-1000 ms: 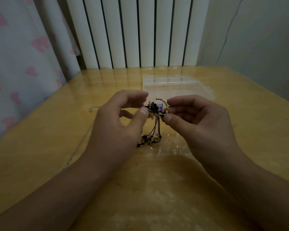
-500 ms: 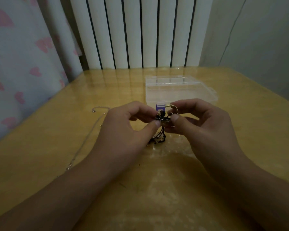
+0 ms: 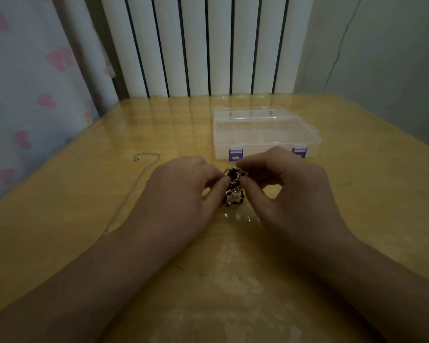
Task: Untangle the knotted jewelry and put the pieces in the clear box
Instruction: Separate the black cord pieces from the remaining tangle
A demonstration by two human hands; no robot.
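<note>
A: Since a second ago the tangle has come down. It hung stretched between the fingertips with dark cords dangling; now it sits bunched low, and the view has tipped so the box's purple clasps show.

B: Start at the left. What lies there?

A: A thin silver chain point(image 3: 144, 174) trails loose along the bench point(image 3: 372, 194), well apart from the work. It looks already freed, though that is a judgement.

B: And the left hand point(image 3: 183, 191)?

A: Its thumb and fingertips are curled in, pinching the left side of the knotted jewelry point(image 3: 234, 188), a clump of black cord and gold bits at or just above the bench top.

B: The right hand point(image 3: 285, 189)?

A: It mirrors that. The thumb and forefinger pinch the top right of the clump, with the other fingers curled behind. The two hands nearly meet across the knot.

B: So what does the drop mean?

A: Probably a shift from pulling the knot apart to picking at it closely, hunting for a loop to loosen. The knot looks no looser.

B: And the box?

A: The clear box point(image 3: 265, 134) sits just beyond the right hand, lid down and clasps facing the person. Whether they are latched cannot be told. Nothing seems to be inside, so untangling is mid-way and the box must be opened first.
</note>
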